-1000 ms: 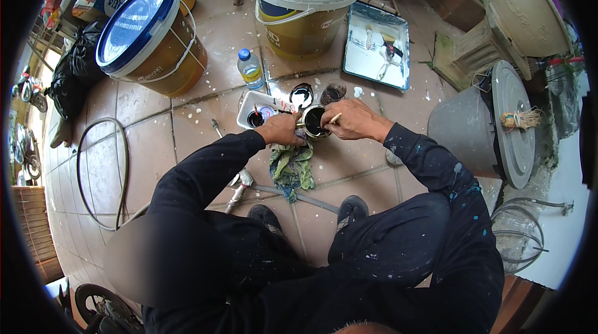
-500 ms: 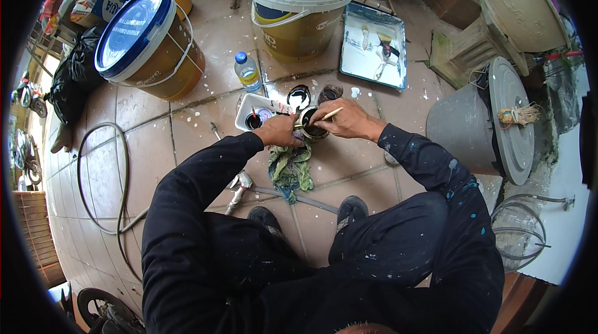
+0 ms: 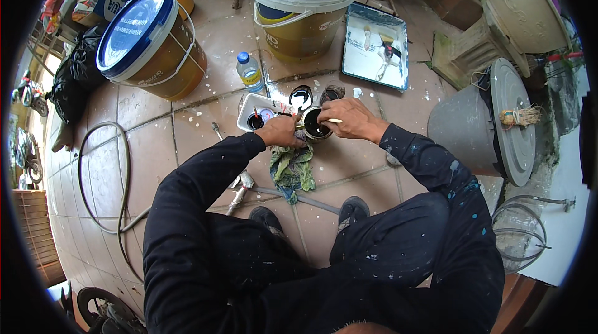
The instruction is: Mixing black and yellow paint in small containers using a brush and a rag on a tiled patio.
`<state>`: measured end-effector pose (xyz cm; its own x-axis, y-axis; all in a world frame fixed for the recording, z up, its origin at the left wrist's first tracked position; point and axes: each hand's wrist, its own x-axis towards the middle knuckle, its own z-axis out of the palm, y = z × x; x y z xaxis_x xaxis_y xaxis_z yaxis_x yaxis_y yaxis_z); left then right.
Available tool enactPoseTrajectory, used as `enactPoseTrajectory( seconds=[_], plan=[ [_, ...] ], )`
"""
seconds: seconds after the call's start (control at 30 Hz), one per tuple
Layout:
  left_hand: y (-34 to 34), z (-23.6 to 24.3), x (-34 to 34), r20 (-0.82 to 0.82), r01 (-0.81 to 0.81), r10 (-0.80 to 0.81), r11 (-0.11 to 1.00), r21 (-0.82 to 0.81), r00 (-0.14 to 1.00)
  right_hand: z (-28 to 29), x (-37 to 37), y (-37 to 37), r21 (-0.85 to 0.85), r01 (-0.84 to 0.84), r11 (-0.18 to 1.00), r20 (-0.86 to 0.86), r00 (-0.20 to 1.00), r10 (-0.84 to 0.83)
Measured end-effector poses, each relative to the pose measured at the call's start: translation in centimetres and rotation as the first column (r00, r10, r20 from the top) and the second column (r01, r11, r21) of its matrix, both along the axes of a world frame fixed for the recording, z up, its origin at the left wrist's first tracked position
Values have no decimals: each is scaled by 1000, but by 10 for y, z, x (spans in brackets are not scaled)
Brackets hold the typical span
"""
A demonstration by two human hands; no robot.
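Dark, near-black long-sleeved top point(image 3: 299, 300). Right sleeve point(image 3: 430, 162) spattered: teal-blue dots near the elbow, pale blue-grey smudges, small light specks. Left sleeve point(image 3: 196, 175) looks much cleaner. Cuffs reach the wrists; left hand point(image 3: 282, 130) and right hand point(image 3: 349, 119) bare. Trousers point(image 3: 395, 228) dark, pale-flecked. Shoes point(image 3: 354, 209) dark, greyish detail.

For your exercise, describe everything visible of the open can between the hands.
The open can is round, apparently metal, with a pale rim and a dark interior. Its mouth faces up. The left hand grips its left side; the right hand holds a pale stick at its right edge. Whether it rests on the floor is unclear.
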<state>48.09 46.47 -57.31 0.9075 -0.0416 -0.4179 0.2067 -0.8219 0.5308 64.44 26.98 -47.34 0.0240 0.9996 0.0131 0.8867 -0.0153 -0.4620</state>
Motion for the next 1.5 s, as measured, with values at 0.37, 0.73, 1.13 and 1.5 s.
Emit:
enactPoseTrajectory(
  seconds=[0.37, 0.73, 1.13, 1.5],
  plan=[
    [2, -4, -2, 36, 2, -3, 1000, 13, 999, 4, 2, 4, 29, 102, 994, -65, 993, -100],
    [0, 1, -1, 32, -4, 3, 1000, 20, 999, 6, -2, 2, -2, 96, 995, -180, 979, -94],
    [2, -2, -3, 28, 2, -2, 1000, 13, 1000, -1, -2, 3, -19, 13, 1000, -19, 1000, -14],
    [2, -1, -3, 40, -3, 2, 1000, 25, 999, 0, 1, 1, 106, 61, 992, -47, 997, -56]
  ],
)
